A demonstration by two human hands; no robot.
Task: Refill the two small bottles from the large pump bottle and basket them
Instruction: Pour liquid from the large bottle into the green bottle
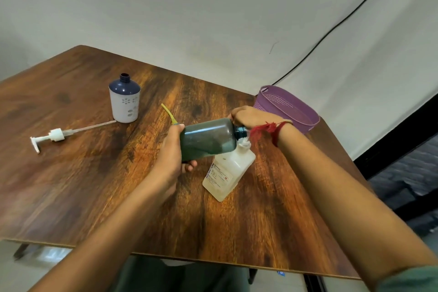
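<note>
A: Where is the dark teal bottle (208, 140)?

B: Off the table (71, 185), lying nearly level in the air above its middle, toward the right edge. Its open neck points right and sits just over the mouth of the white square bottle (228, 173).

A: And the hands?

B: The left hand (170, 152) is wrapped round the base, thumb on top and fingers curled underneath. The right hand (251, 117) is curled over the shoulder by the neck. A red thread (265, 130) is tied on that wrist and hangs in front of the two mouths, so I cannot tell whether they touch.

A: How does the white one stand?

B: On the table, directly under the teal neck, with a printed label on the side facing the camera.

A: The other small bottle?

B: The blue-topped bottle (124, 102) stands upright and uncapped, well apart from the hands, toward the far left corner. Its lower part is white with a flower pattern.

A: Anything beside it?

B: A white pump head (55, 135) with its long dip tube lies flat near the left edge, the tube's tip just beside the base of that bottle. A yellow tube (168, 114) lies behind the left hand.

A: The basket?

B: The purple basket (291, 106) sits at the far right corner, just beyond the right hand. I cannot see its whole inside
</note>
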